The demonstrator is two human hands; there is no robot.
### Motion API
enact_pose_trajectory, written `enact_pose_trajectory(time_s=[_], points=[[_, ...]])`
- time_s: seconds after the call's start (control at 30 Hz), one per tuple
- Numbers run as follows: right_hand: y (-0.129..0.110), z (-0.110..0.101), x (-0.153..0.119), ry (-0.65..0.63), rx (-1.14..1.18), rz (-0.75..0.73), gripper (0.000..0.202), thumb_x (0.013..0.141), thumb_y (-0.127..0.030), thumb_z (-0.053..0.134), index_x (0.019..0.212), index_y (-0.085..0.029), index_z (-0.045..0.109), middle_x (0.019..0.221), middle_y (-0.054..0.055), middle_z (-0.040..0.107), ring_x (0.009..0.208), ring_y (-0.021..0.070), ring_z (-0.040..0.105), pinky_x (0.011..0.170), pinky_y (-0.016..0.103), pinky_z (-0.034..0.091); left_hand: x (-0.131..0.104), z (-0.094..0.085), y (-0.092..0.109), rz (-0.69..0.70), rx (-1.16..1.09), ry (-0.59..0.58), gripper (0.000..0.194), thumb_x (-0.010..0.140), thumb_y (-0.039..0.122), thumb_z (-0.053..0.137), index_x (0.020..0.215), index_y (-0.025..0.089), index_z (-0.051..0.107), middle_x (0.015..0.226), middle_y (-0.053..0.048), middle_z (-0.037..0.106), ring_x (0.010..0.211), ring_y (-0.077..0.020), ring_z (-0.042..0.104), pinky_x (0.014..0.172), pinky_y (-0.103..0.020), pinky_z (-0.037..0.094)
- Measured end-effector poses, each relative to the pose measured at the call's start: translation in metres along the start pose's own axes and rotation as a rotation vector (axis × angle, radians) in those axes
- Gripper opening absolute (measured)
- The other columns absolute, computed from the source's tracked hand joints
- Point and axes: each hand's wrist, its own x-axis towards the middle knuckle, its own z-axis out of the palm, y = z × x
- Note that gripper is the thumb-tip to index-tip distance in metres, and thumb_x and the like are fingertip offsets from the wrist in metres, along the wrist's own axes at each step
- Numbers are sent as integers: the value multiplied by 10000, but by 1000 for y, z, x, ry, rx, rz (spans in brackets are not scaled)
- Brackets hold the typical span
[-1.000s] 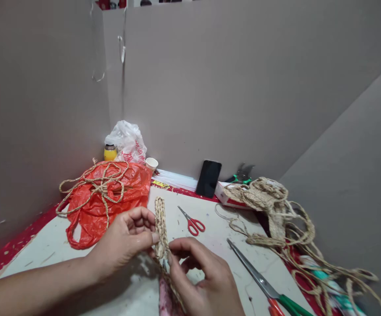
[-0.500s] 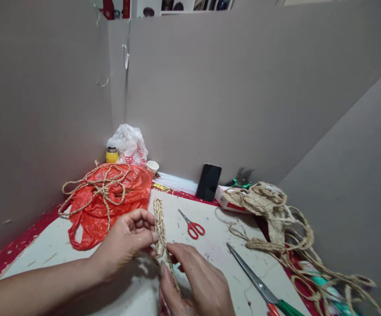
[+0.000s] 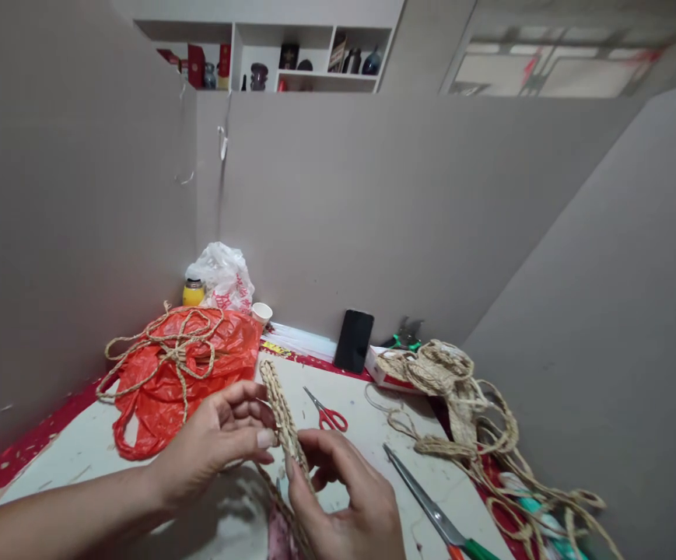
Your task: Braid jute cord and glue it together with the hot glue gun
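Note:
A flat strip of braided straw cord (image 3: 278,400) stands tilted above the table, its rows lying side by side. My left hand (image 3: 226,432) pinches its left edge between thumb and fingers. My right hand (image 3: 346,494) grips the strip's lower end, thumb in front and index finger behind. A loose length of the cord trails down below my hands. Small red-handled scissors (image 3: 327,412) lie just beyond my right hand. Larger shears (image 3: 431,505) with green and orange handles lie to its right.
Red plastic bag (image 3: 156,404) with coiled cord on it at left; white bag (image 3: 221,272), yellow jar (image 3: 194,293) and paper cup (image 3: 261,313) behind. A phone (image 3: 354,341) leans at the back. Heaped braided cord (image 3: 443,369) spreads down the right side. Grey partitions enclose the table.
The strip has turned from nearly upright to leaning left at the top. My right hand has shifted up along its lower end. The view has tilted upward, showing more shelf.

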Motion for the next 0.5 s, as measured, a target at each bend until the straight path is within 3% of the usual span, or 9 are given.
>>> enact_pose_trajectory(time_s=[0.17, 0.33, 0.5], points=[[-6, -6, 3, -65, 98, -13, 181, 773, -86, 556, 910, -196, 603, 739, 4, 674, 576, 129, 618, 487, 211, 493, 1, -2, -5, -51, -12, -106, 428, 665, 205, 800, 1055, 175, 628, 850, -26, 674, 762, -129, 620, 665, -229, 476], [-9, -6, -2, -67, 187, 1, 163, 784, -100, 570, 901, -203, 616, 741, 0, 665, 579, 122, 595, 500, 214, 474, 1, -5, -8, -51, -25, -163, 275, 657, 190, 803, 892, 163, 662, 759, -13, 695, 678, -124, 628, 646, -239, 476], [-9, -5, 0, -74, 188, 6, 185, 787, -90, 573, 922, -206, 625, 739, 1, 662, 585, 122, 594, 509, 214, 474, 2, -6, -7, -33, -36, -169, 247, 655, 184, 804, 862, 159, 673, 742, -8, 698, 668, -115, 624, 645, -225, 474]])
